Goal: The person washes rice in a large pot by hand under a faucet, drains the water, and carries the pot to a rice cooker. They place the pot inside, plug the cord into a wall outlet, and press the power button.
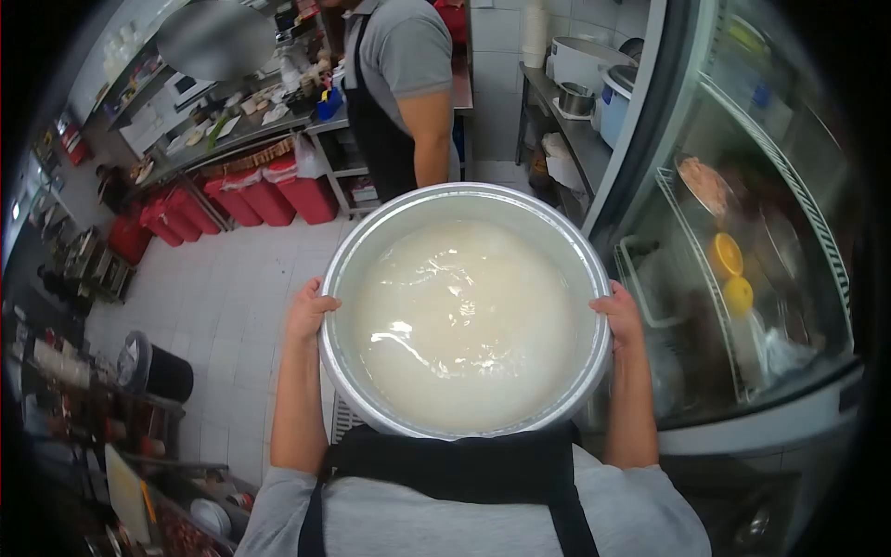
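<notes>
A large round metal pot (566,408) is held level in front of my apron, its near rim close to my body. Cloudy whitish liquid (464,316) fills much of it, with light glinting on the rippled surface. What lies under the liquid cannot be made out. My left hand (309,308) grips the rim on the left side, thumb over the edge. On the opposite side my right hand (619,314) clasps the rim the same way. The fingers of both hands are partly hidden beneath the rim.
A glass-door fridge (742,232) with food on wire shelves stands close on my right. Ahead is a co-worker (399,84) in a black apron beside a counter. Red bins (306,197) line the counter's underside. A black bin (167,367) stands left on the tiled floor (251,288).
</notes>
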Demonstrator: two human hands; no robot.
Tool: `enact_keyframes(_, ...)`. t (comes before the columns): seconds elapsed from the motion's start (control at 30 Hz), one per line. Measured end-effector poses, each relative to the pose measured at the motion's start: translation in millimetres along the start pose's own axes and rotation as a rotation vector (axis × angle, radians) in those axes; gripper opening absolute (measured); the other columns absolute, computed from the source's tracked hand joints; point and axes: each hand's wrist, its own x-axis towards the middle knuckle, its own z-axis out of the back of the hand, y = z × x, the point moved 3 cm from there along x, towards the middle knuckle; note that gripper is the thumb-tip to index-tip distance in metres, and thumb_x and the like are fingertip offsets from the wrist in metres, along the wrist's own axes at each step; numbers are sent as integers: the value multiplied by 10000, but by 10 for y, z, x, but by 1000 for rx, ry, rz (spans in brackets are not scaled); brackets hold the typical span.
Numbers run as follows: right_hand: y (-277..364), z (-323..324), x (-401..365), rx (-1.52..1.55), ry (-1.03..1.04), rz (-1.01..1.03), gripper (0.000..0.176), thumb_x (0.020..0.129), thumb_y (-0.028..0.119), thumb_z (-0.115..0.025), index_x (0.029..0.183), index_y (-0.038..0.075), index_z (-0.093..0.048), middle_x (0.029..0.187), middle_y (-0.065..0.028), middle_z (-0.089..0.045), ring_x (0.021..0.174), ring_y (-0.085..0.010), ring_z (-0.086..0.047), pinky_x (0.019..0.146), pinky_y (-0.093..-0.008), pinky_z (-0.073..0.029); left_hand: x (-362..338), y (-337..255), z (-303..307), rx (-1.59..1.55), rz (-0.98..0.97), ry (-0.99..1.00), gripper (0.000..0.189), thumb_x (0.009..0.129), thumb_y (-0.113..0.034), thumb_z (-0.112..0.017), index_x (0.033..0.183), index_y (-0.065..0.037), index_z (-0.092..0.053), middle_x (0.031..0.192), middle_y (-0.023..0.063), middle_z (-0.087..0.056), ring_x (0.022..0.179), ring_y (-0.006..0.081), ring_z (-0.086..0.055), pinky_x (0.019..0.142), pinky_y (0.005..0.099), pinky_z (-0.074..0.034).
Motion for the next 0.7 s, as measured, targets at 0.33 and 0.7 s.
enact_keyframes(0.33,247,-114,1106,-38,-89,57,391,648,-36,-539,1036,-27,-489,915,-110,-592,768,-186,-593,713,-283,-488,1278,-196,-329,-102,-25,-1,489,582,42,-562,1063,31,-472,893,125,-591,771,196,-593,720,267,-478)
enact_keyframes(0.7,230,-59,1796,32,-47,5,412,636,-45,-558,1044,-29,-496,920,-114,-600,780,-195,-605,720,-295,-491,1670,-69,-457,-65,32,-32,486,578,27,-542,1060,22,-478,915,113,-586,795,204,-593,762,273,-471)
